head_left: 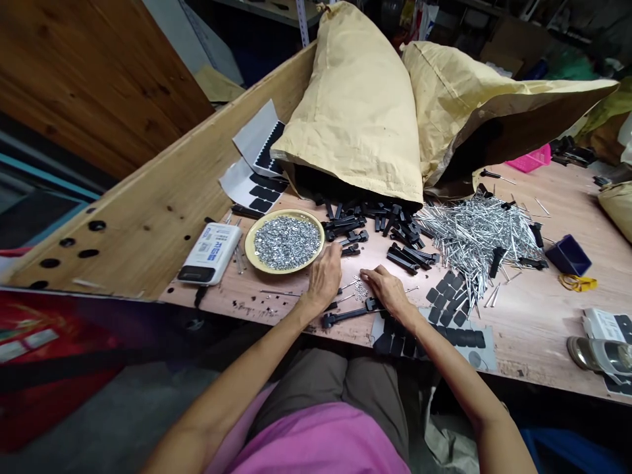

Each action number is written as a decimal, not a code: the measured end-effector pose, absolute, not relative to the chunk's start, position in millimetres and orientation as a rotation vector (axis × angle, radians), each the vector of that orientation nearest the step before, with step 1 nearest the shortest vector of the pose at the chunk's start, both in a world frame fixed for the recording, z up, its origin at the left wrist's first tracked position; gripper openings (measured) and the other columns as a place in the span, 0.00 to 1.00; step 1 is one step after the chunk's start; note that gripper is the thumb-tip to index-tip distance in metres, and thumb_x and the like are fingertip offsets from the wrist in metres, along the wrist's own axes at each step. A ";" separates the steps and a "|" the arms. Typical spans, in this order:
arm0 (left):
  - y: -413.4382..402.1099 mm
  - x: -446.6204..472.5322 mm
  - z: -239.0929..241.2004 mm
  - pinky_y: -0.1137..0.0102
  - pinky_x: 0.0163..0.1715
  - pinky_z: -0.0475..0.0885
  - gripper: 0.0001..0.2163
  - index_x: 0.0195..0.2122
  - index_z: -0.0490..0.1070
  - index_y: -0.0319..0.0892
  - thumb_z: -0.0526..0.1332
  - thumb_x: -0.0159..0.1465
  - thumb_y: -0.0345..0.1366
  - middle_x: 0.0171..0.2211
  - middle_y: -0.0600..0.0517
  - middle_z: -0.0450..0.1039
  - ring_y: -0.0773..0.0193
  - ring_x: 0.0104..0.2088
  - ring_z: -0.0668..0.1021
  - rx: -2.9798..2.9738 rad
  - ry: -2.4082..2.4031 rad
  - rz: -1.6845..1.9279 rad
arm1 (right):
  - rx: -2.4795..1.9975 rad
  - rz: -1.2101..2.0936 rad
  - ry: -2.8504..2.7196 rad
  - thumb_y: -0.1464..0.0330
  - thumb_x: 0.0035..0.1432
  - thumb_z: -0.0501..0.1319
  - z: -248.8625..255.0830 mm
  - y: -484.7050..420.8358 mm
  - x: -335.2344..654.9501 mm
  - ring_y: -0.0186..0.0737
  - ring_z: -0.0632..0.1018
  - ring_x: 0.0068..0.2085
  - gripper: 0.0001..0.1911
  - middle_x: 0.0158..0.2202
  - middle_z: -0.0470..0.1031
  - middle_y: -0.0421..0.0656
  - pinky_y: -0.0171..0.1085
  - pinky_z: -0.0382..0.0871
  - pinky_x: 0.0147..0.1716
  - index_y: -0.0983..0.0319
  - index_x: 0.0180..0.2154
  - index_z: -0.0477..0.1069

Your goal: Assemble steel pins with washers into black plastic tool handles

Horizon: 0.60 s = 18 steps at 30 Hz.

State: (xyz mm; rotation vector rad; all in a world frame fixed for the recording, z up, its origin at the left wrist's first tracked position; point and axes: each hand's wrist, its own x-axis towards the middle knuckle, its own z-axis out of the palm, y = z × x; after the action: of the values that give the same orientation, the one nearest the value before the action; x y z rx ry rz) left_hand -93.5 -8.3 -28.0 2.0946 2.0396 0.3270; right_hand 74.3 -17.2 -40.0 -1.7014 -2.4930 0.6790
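My left hand (pixel 326 276) rests on the table beside the yellow bowl (pixel 251 258) of small metal nuts (pixel 287 242). Its fingers are curled closed, and what they hold, if anything, is hidden. Close to its fingertips lie black plastic parts (pixel 351 250) and a thin metal rod (pixel 348 285). My right hand (pixel 388 289) has thumb and fingers drawn together at a small scatter of loose nuts (pixel 361 288); anything pinched there is too small to make out. Below, between the hands, lies a long black plastic piece (pixel 348 316) near the table edge.
Large tan sacks (pixel 360 112) stand behind a pile of black parts (pixel 402 227). A heap of metal rods (pixel 484 237) spreads to the right, near a dark blue box (pixel 569 255). Black adhesive pads (pixel 447 296) lie in front. A white digital scale (pixel 211 253) sits left.
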 end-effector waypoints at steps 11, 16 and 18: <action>-0.9 -90.6 -30.0 0.65 0.36 0.70 0.16 0.48 0.67 0.32 0.44 0.65 0.28 0.44 0.35 0.72 0.54 0.38 0.79 1.961 2.113 0.027 | -1.832 0.590 -2.475 0.65 0.66 0.48 -35.1 10.1 45.2 0.38 0.75 0.39 0.15 0.44 0.72 0.43 0.33 0.62 0.33 0.56 0.47 0.72; -3.9 -97.2 -32.1 0.63 0.35 0.71 0.17 0.50 0.66 0.34 0.43 0.66 0.29 0.33 0.38 0.77 0.50 0.36 0.80 1.907 2.082 -0.008 | -1.930 0.593 -2.438 0.62 0.67 0.48 -33.6 14.5 25.6 0.40 0.75 0.42 0.16 0.46 0.72 0.43 0.34 0.63 0.31 0.53 0.49 0.70; -8.9 -100.3 -32.3 0.64 0.35 0.70 0.17 0.51 0.65 0.35 0.43 0.66 0.30 0.32 0.39 0.77 0.50 0.36 0.80 1.881 2.064 0.021 | -1.951 0.586 -2.468 0.62 0.67 0.48 -34.3 16.4 19.1 0.41 0.75 0.43 0.15 0.47 0.71 0.44 0.35 0.63 0.32 0.53 0.48 0.70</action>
State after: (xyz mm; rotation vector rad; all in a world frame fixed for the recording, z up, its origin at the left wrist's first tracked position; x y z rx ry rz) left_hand -100.3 -8.9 -32.3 1.8813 2.0635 0.0212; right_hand 19.1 16.4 -34.3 -1.9505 -2.4676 0.5863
